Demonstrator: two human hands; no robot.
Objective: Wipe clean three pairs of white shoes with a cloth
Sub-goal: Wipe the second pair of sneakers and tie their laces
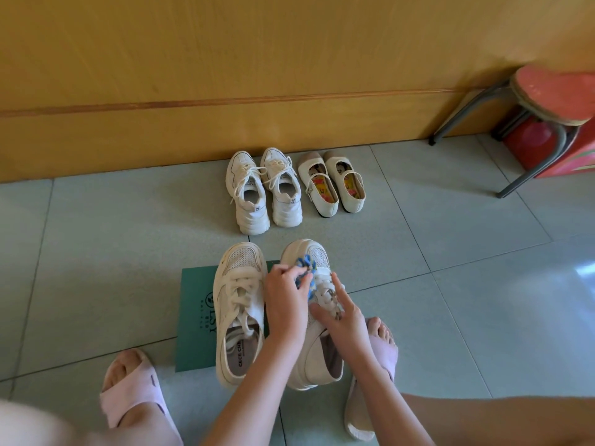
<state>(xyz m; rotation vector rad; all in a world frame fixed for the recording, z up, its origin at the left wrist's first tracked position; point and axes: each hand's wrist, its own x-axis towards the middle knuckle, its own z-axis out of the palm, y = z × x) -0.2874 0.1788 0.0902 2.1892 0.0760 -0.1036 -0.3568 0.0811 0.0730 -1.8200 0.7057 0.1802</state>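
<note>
Two white lace-up sneakers stand side by side on the floor in front of me. The left one [240, 317] is untouched. On the right one [318, 251], my left hand [285, 304] presses a bunched blue cloth [306, 267] against the toe end of the laces. My right hand [344, 320] lies over the laces and tongue and holds that shoe, thumb on one side and fingers spread on the other. Further back by the wall stand a pair of white chunky sneakers [262, 191] and a pair of white strap flats [331, 185] with colourful insoles.
A green printed card [196, 317] lies under the near pair. My feet in pink slippers [135, 391] flank the shoes, the right foot [383, 346] close beside the held shoe. A red-seated metal stool [547, 98] and a red box [560, 149] stand at the back right. A wooden panel wall runs behind.
</note>
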